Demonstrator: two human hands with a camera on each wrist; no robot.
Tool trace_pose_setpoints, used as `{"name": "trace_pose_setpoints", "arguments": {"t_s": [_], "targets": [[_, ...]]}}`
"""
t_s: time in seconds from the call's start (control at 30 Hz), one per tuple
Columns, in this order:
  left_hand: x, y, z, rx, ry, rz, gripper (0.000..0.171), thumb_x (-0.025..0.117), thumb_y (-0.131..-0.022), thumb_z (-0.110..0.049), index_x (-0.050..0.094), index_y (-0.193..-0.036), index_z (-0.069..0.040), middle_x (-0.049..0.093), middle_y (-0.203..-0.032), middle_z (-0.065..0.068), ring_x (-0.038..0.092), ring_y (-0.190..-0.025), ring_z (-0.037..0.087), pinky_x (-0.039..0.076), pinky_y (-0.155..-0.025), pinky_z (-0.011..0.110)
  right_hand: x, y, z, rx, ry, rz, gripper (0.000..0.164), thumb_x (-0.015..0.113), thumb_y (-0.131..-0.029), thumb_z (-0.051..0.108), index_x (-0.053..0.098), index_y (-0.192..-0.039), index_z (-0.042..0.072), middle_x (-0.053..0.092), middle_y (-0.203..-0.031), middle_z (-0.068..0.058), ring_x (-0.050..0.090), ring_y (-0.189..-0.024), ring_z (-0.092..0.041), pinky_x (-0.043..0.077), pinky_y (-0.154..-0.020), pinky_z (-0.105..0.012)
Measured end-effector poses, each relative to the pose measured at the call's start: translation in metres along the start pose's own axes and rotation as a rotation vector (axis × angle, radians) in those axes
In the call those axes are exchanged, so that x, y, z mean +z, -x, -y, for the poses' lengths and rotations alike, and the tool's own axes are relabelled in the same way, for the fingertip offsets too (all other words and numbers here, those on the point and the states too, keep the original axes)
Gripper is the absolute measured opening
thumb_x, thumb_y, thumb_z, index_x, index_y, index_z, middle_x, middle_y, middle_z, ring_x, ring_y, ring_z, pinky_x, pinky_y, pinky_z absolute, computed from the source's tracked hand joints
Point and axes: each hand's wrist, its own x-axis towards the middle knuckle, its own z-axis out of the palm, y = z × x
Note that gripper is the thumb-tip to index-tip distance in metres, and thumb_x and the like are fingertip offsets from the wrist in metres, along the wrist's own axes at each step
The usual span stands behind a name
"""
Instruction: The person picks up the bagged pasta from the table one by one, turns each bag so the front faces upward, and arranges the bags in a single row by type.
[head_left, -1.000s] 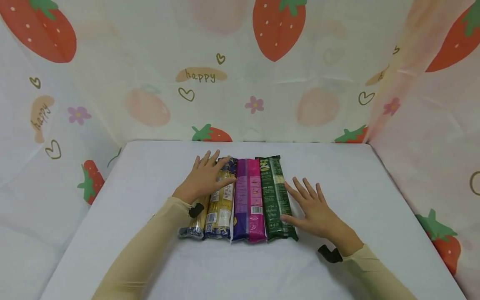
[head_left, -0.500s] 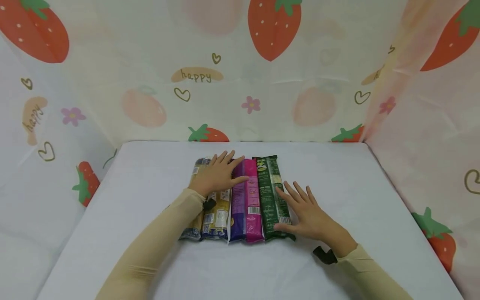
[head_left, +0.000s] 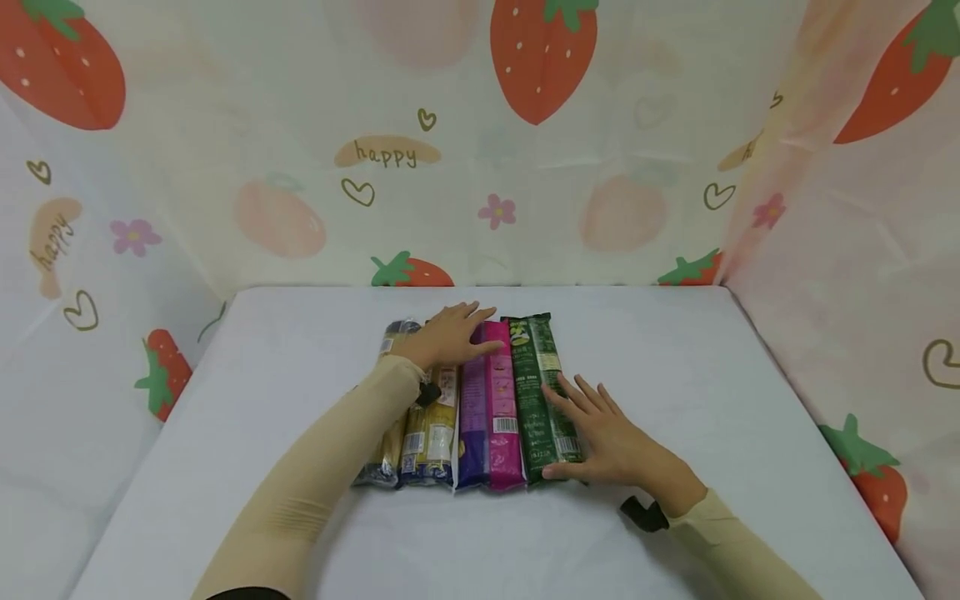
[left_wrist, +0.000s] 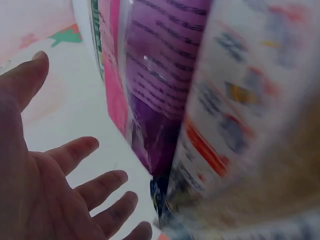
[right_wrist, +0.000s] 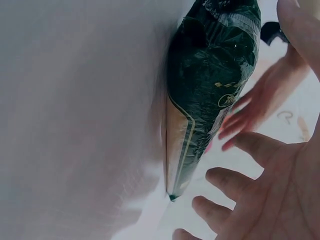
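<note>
Long noodle packs lie side by side on the white table. From the left come a clear pack of pale sticks (head_left: 386,462), a yellow pack with blue ends (head_left: 430,446), a purple-and-pink pack (head_left: 491,425) and a dark green pack (head_left: 534,392). My left hand (head_left: 448,336) is spread over the far ends of the yellow and purple packs, hiding part of both. In its wrist view the fingers (left_wrist: 107,187) are apart and hold nothing. My right hand (head_left: 603,433) hovers with fingers spread at the green pack's right edge; its wrist view shows that pack (right_wrist: 215,65) beside the open palm.
A white cloth covers the table (head_left: 450,550). Strawberry-print curtains (head_left: 465,208) enclose it at the back and both sides. A black wrist strap (head_left: 645,514) sits at the right cuff.
My left hand has slid right, from the yellow pack's far end toward the purple pack. My right hand has shifted slightly left, overlapping the green pack more. The packs stay in their row.
</note>
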Motion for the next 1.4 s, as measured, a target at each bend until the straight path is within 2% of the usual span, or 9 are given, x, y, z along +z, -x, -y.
{"name": "trace_pose_setpoints", "arguments": {"t_s": [0.17,0.4,0.6,0.73,0.87,1.07,1.23,1.4], "targets": [[0.002,-0.013,-0.005,-0.009,0.113,0.027,0.083,0.054,-0.108,-0.06,0.027,-0.172,-0.014,0.023,-0.176,0.02,0.02,-0.163,0.039,0.023,-0.13,0.062,0.003,0.0,0.0,-0.016,0.0,0.004,0.121,0.079,-0.084,0.073,0.025,-0.172,0.012,0.019,-0.177,-0.022,0.016,-0.161,-0.05,0.015,-0.126,-0.074],[0.006,-0.028,-0.006,-0.017,0.091,0.081,0.086,0.054,-0.107,-0.062,0.026,-0.172,-0.013,0.022,-0.177,0.017,0.021,-0.164,0.037,0.023,-0.13,0.059,0.004,-0.002,0.001,-0.035,-0.015,0.013,0.125,0.084,-0.081,0.071,0.023,-0.172,0.01,0.019,-0.176,-0.024,0.019,-0.16,-0.051,0.02,-0.126,-0.07],[0.007,-0.041,-0.007,0.001,0.149,0.11,0.089,0.058,-0.106,-0.06,0.025,-0.172,-0.01,0.025,-0.176,0.016,0.024,-0.163,0.035,0.026,-0.13,0.056,0.003,-0.002,0.004,0.022,-0.014,0.039,0.125,0.085,-0.081,0.07,0.024,-0.172,0.009,0.017,-0.176,-0.025,0.021,-0.159,-0.053,0.034,-0.12,-0.071],[0.01,-0.048,-0.012,0.006,0.129,0.117,0.088,0.059,-0.106,-0.059,0.025,-0.172,-0.012,0.028,-0.176,0.015,0.029,-0.161,0.036,0.027,-0.129,0.056,0.001,-0.003,0.007,0.076,-0.028,0.078,0.13,0.088,-0.076,0.071,0.023,-0.172,0.011,0.015,-0.177,-0.023,0.022,-0.159,-0.051,0.041,-0.114,-0.072],[0.016,-0.052,-0.018,-0.012,0.089,0.115,0.086,0.06,-0.107,-0.058,0.025,-0.172,-0.015,0.03,-0.175,0.014,0.03,-0.16,0.038,0.021,-0.13,0.061,0.002,-0.004,0.011,0.097,-0.037,0.106,0.135,0.093,-0.073,0.068,0.023,-0.172,0.009,0.014,-0.177,-0.024,0.024,-0.159,-0.05,0.048,-0.108,-0.07],[0.021,-0.054,-0.029,-0.069,0.03,0.092,0.086,0.066,-0.104,-0.056,0.03,-0.171,-0.015,0.03,-0.174,0.017,0.031,-0.157,0.046,0.016,-0.127,0.073,0.002,-0.006,0.017,0.13,-0.034,0.132,0.129,0.095,-0.076,0.057,0.024,-0.171,0.006,0.015,-0.176,-0.026,0.031,-0.156,-0.051,0.053,-0.104,-0.065],[0.021,-0.056,-0.033,-0.096,0.009,0.097,0.084,0.067,-0.104,-0.057,0.035,-0.169,-0.015,0.031,-0.172,0.017,0.032,-0.156,0.046,0.017,-0.125,0.074,0.001,-0.008,0.023,0.153,-0.049,0.148,0.123,0.097,-0.079,0.048,0.026,-0.17,0.004,0.015,-0.175,-0.028,0.036,-0.152,-0.053,0.054,-0.103,-0.065],[0.021,-0.056,-0.032,-0.114,0.034,0.095,0.081,0.068,-0.103,-0.056,0.038,-0.167,-0.016,0.032,-0.171,0.016,0.032,-0.156,0.045,0.018,-0.124,0.075,0.0,-0.011,0.024,0.139,-0.039,0.141,0.12,0.097,-0.08,0.044,0.029,-0.169,0.004,0.017,-0.174,-0.03,0.04,-0.15,-0.052,0.051,-0.109,-0.062]]}}
